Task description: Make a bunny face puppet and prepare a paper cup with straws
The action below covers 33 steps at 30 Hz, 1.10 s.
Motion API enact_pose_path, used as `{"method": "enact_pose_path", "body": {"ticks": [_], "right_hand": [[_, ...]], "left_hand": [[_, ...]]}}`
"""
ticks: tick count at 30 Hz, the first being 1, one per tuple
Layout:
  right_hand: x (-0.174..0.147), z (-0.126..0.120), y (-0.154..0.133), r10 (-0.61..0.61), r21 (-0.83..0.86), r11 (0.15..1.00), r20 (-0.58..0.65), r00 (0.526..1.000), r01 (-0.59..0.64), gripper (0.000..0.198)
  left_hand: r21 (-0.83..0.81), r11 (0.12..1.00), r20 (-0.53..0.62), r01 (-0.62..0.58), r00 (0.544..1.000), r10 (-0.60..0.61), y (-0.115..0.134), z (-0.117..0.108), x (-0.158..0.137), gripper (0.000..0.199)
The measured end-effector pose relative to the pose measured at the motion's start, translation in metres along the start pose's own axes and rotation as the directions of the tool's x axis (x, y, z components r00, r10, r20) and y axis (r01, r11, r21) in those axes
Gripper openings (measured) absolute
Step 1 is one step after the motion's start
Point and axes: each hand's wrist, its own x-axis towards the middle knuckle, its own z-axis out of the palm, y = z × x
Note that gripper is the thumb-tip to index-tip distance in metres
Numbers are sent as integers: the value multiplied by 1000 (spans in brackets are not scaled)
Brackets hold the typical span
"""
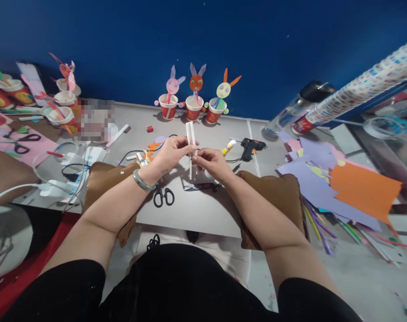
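Observation:
Above the middle of the table, my left hand (172, 153) pinches a few thin, pale white strips (190, 129), which look like straws or sticks held upright side by side. My right hand (210, 163) grips the lower part of the same strips with thumb and fingertips. Below the hands lie black-handled scissors (163, 197) and a dark, slender tool (199, 187), perhaps a second pair of scissors. Behind them stand three paper cups with paper rabbits: a pink rabbit (172, 86), an orange-brown rabbit (196, 83) and a yellow rabbit (223, 90).
A black glue gun (250, 148) and a yellow glue stick (228, 147) lie right of my hands. Further right are purple paper (300, 179), orange paper (366, 188), a bottle (290, 112) and stacked cups (360, 85). At left are power strips (57, 188) with cables and another person's arm (15, 172).

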Motion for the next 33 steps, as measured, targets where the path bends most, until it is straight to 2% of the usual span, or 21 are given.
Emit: {"method": "enact_pose_path", "body": {"ticks": [3,6,8,11,15,17,19,21,22,23,25,27,30,33], "right_hand": [[2,-3,-4,-63,7,998,-157,986,64,51],[4,-8,-11,-85,120,986,-257,963,119,52],[4,-10,-16,-72,227,965,-242,968,128,53],[1,-9,-21,-24,371,926,-147,989,78,50],[-1,-4,-23,6,437,899,-56,998,19,50],[-2,-3,-23,19,383,924,-85,996,15,48],[-5,-1,-23,-44,230,968,-248,968,103,45],[-9,1,-24,-228,-48,972,-430,873,230,37],[-11,2,-24,-333,-195,943,-473,816,271,32],[-14,3,-25,-418,-316,903,-480,772,292,27],[-17,5,-26,-501,-445,843,-443,744,303,23],[-19,7,-25,-509,-463,832,-421,751,305,22],[-18,7,-24,-456,-374,875,-426,782,307,24],[-16,7,-24,-325,-193,944,-392,861,268,32]], "left_hand": [[62,998,50,-7,999,4,4,0,-2,24],[68,997,168,30,985,-41,4,2,-3,27],[70,996,254,46,965,-62,2,3,-4,28],[92,995,327,45,942,-73,-1,7,-8,27],[87,994,381,70,919,-98,-4,10,-13,25],[79,994,372,71,924,-95,-5,10,-14,26],[73,996,320,53,945,-73,-6,10,-12,27],[93,996,259,12,965,-36,-7,9,-10,26],[118,993,233,-12,972,-16,-7,9,-9,26],[149,988,210,-37,978,5,-8,10,-9,26],[210,974,172,-83,984,46,-9,11,-9,26],[245,963,157,-110,985,73,-9,14,-10,24],[251,961,187,-115,980,68,-6,18,-13,20],[233,968,230,-89,972,34,-2,19,-15,18]]}}
